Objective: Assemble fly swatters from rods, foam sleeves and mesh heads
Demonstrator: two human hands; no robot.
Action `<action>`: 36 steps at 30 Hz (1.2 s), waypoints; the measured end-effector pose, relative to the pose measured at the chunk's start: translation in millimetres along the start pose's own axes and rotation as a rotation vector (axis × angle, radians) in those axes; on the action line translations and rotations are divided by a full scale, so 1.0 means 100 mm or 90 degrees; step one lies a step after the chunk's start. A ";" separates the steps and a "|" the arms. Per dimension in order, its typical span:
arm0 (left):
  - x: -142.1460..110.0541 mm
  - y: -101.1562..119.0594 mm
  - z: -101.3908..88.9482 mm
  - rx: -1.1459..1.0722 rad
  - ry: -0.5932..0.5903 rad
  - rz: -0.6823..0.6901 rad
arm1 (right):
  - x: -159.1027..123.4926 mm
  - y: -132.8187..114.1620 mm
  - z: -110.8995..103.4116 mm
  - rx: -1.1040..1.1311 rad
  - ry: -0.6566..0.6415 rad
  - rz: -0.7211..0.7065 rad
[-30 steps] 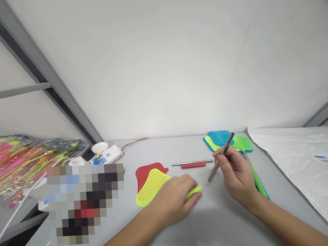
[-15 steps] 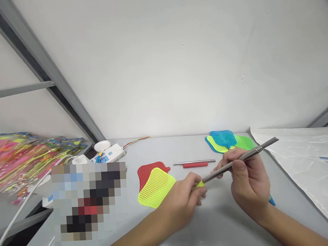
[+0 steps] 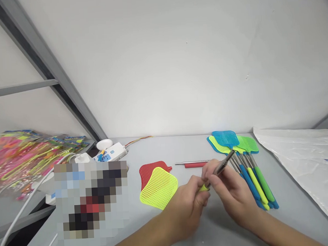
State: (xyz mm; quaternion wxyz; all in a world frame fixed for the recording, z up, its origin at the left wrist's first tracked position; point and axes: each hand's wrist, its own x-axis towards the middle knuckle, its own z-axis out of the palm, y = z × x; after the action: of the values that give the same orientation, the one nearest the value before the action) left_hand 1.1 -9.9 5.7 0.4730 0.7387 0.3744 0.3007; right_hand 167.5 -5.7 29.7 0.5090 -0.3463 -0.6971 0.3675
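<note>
The left hand (image 3: 183,210) and the right hand (image 3: 233,192) are close together above the gray table (image 3: 227,237), and both hold one telescopic steel handle (image 3: 220,170). The left fingers (image 3: 198,181) are closed around its yellow grip (image 3: 203,187), at the lower end. The right fingers (image 3: 210,172) are wrapped around the steel shaft, so both hands are clamped on the handle. The handle is tilted, and its thin tip points up and away from the person.

All other places here I give from this held handle. Just to its left lies a yellow mesh swatter head (image 3: 158,188), and this one lies partly on a red mesh swatter head (image 3: 150,173). Just behind it lie a thin steel rod (image 3: 192,162) and a red grip (image 3: 192,165), side by side. Just to its right is a row of finished fly swatters (image 3: 252,177), with blue, yellow and green handles and heads.

Farther right, well apart from it, is a crumpled plastic sheet (image 3: 295,167). Far to its left are a white power strip (image 3: 112,152) and a heap of packaged swatters (image 3: 22,156); a blurred patch hides the part in front of them.
</note>
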 end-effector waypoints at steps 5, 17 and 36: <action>-0.01 0.08 -0.03 0.020 0.002 0.020 | 0.02 -0.01 -0.07 0.064 0.059 0.028; -0.02 0.06 0.05 0.012 -0.002 -0.004 | 0.07 -0.12 -0.04 0.195 0.130 0.035; -0.01 0.12 0.05 -0.297 0.027 -0.062 | 0.05 0.10 0.03 0.188 -0.019 0.123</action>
State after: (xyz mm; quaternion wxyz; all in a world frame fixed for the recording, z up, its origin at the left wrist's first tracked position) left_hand 7.6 -16.2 14.5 0.6367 0.5843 0.3398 0.3711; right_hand 164.2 3.1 22.9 0.5066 -0.3278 -0.6064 0.5180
